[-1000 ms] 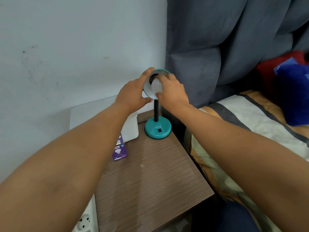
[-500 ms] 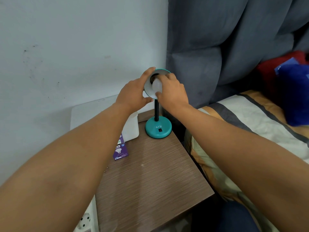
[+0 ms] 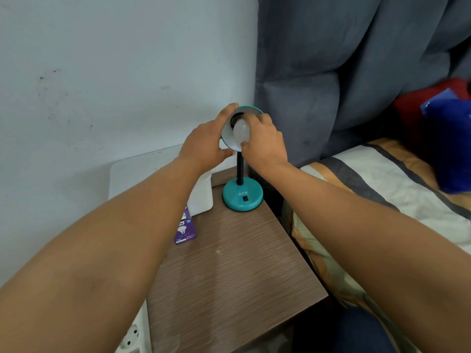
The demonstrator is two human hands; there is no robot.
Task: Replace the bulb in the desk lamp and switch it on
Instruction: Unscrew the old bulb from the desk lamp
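A teal desk lamp stands at the back of the brown bedside table (image 3: pixel 229 276), its round base (image 3: pixel 242 196) carrying a small black switch. The shade (image 3: pixel 226 138) is tilted toward me. My left hand (image 3: pixel 204 143) grips the shade's left rim. A white bulb (image 3: pixel 240 131) sits in the socket inside the shade, and my right hand (image 3: pixel 265 143) has its fingers closed around the bulb. The lamp is unlit. A purple bulb box (image 3: pixel 184 229) lies on the table's left edge, partly behind my left forearm.
A white box-shaped object (image 3: pixel 201 197) stands left of the lamp base, against a white panel (image 3: pixel 142 169). A white power strip (image 3: pixel 132 337) lies at the lower left. The grey padded headboard (image 3: pixel 331 72) and a bed with a striped sheet (image 3: pixel 382 187) fill the right.
My right hand has turned slightly on the bulb, leaving more of the white globe showing. My left hand stays on the shade, and the lamp has not moved.
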